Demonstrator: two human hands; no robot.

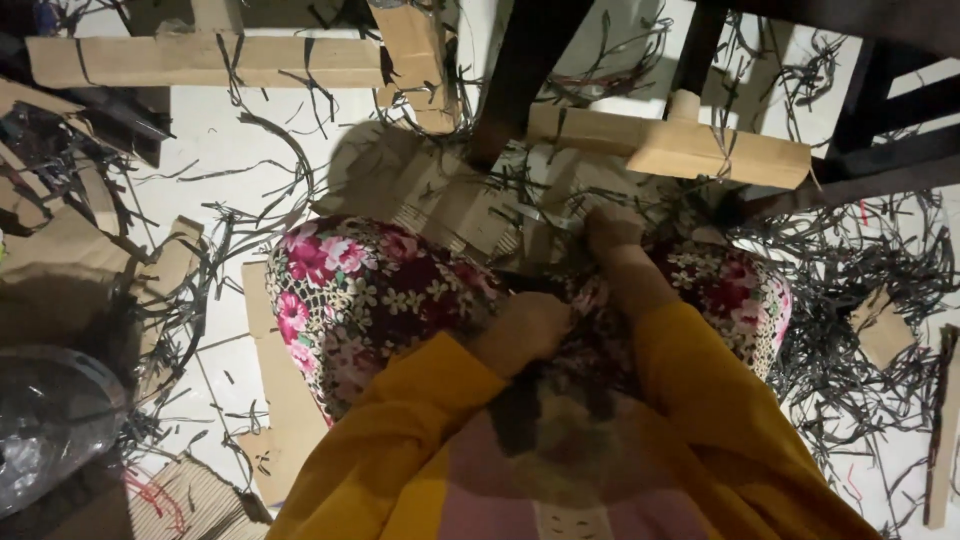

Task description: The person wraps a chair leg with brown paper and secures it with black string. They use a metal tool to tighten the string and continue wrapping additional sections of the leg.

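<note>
Your right hand (612, 228) grips thin black plastic strips (660, 205) just below the flat brown cardboard bar (690, 145). Your left hand (525, 325), fingers curled shut, rests on your floral lap; contents indiscernible.

We count two hands, the left hand (525, 325) and the right hand (612, 228), two flowered knees (360, 290), one clear plastic bag (45, 420), and cardboard pieces (200, 60) and black strips (860, 270) too many to number.
</note>
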